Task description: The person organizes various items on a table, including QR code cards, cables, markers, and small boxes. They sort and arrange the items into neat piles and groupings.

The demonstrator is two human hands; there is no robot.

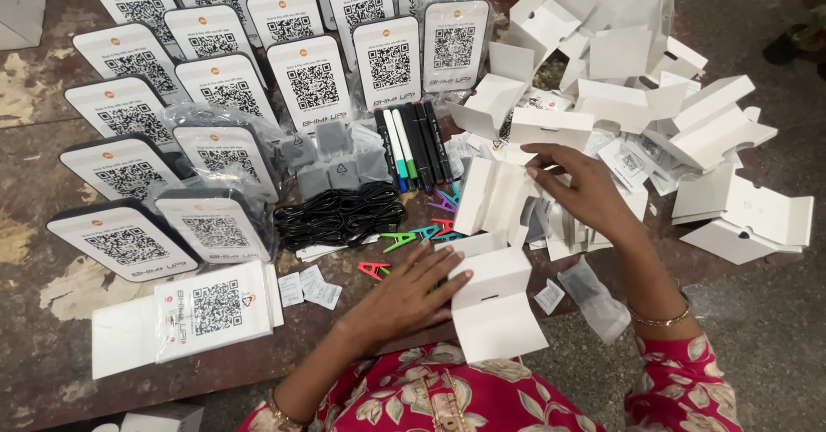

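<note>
White folded cardboard box [495, 299] lies under left hand [404, 299], fingers flat, spread; right hand [585, 191] farther, pinching white box flap [503, 195].

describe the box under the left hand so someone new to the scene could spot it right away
Start at the heap of white cardboard boxes at the right of the table. Come down to the near table edge, where the left hand lies flat on an open white box. Unlike the heaped ones, it sits alone, its flap hanging over the edge.
</note>
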